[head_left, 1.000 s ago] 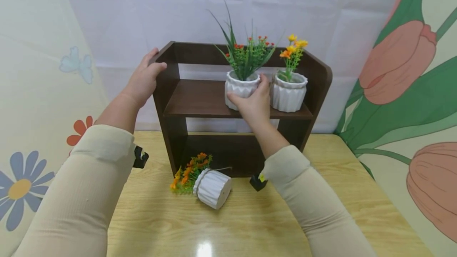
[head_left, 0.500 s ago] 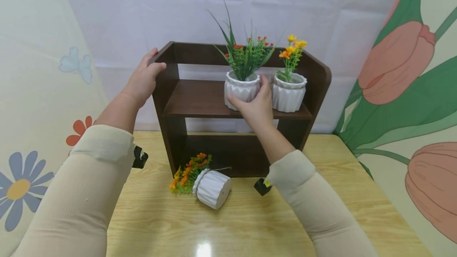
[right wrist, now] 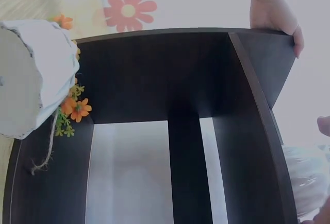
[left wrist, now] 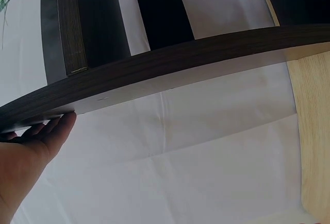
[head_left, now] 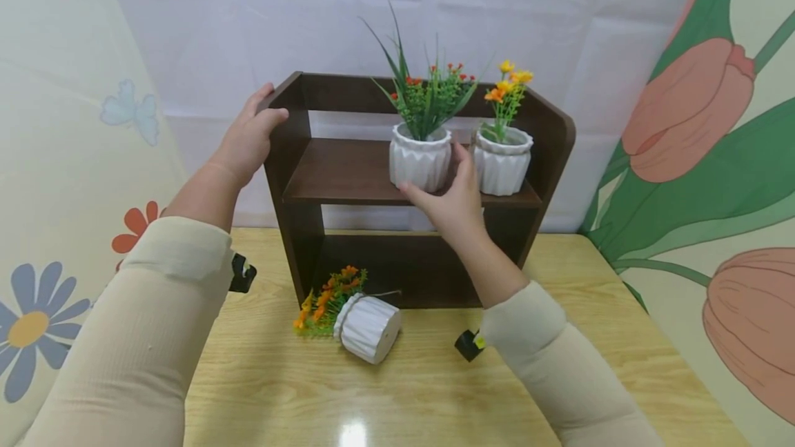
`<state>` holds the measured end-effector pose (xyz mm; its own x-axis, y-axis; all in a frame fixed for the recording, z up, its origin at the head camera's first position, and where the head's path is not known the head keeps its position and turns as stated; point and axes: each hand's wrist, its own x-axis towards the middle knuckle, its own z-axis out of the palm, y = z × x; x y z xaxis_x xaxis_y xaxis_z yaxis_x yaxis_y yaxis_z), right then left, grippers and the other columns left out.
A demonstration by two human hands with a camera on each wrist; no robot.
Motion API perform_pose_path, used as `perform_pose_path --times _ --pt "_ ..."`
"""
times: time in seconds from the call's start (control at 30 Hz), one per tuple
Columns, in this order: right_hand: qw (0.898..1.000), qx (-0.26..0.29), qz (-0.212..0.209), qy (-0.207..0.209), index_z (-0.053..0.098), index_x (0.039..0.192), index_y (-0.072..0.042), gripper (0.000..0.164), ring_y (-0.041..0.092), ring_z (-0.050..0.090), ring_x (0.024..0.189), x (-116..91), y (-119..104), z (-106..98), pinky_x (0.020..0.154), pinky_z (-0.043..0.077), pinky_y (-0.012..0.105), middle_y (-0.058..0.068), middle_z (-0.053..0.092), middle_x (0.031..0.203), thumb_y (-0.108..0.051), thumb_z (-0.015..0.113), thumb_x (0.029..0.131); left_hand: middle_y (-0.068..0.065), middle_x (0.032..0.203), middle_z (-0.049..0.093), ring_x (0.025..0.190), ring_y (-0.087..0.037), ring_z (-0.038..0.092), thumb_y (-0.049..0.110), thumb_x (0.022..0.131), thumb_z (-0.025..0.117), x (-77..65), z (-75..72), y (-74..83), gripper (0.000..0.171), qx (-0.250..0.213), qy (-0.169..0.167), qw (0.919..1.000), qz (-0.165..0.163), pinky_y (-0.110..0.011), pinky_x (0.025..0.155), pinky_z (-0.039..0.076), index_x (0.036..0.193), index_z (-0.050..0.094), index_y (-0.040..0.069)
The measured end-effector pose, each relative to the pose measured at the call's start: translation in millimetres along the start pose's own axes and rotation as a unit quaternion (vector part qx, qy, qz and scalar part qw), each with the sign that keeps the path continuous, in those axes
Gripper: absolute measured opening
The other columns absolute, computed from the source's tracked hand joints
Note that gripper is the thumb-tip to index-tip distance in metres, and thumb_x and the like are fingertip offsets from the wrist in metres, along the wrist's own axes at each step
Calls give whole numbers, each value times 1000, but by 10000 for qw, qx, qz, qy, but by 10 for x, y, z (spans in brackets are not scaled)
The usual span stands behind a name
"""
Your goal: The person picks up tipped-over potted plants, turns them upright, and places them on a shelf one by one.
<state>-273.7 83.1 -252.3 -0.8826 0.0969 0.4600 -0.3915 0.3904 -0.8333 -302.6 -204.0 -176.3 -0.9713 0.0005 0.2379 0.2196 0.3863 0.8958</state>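
A dark brown two-tier shelf [head_left: 348, 171] stands on the table. My left hand [head_left: 245, 136] grips the upper edge of its left side panel, thumb over the inner side; in the left wrist view the fingers [left wrist: 61, 131] lie against the outer face. On the upper tier sits a white pot with grass and red flowers [head_left: 421, 157]. Close at its right side is my right hand [head_left: 456, 199], thumb and fingers spread, with a gap between thumb and pot in the right wrist view. Another white pot with yellow-orange flowers [head_left: 502, 164] stands to its right.
A third white pot with orange flowers [head_left: 369, 330] lies on its side on the wooden table [head_left: 279, 392], before the shelf's lower tier. White cloth [head_left: 205, 19] hangs behind. Flower-printed panels flank the table left and right.
My right hand has loosened from the grass pot and drawn slightly right and toward me. The pot stays on the upper tier. My left hand keeps its hold on the side panel.
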Motion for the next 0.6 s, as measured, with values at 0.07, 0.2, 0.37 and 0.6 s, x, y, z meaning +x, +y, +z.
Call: perform_pose_path --times 0.07,0.2,0.37,0.6 --pt "9999 -76 22 -126 25 152 -12 100 23 34 140 -50 5 -21 115 32 44 10 34 153 -37 84 75 -10 165 13 144 -32 26 44 99 31 -10 3 6 67 18 13 10000 -8 -50 120 19 159 4 30" --pt "9989 -215 85 -397 21 154 -17 104 22 28 145 -157 3 -49 117 30 45 8 28 157 -43 82 75 -9 165 12 145 -32 25 45 99 31 -18 1 12 67 41 7 10000 -27 -51 120 18 159 4 32" --pt "9976 -351 60 -589 18 155 -17 105 25 25 147 -291 -4 -66 117 28 46 10 25 158 -44 81 76 -9 165 13 142 -33 28 45 99 31 -18 -3 9 67 28 -19 10000 -28 -53 119 19 158 4 33" --pt "9949 -577 -85 -825 20 155 -16 102 26 29 144 -482 36 -63 115 32 49 10 26 157 -43 81 77 -10 165 12 143 -33 28 45 99 31 -25 5 16 66 31 -10 10000 -52 -52 119 19 158 4 33"
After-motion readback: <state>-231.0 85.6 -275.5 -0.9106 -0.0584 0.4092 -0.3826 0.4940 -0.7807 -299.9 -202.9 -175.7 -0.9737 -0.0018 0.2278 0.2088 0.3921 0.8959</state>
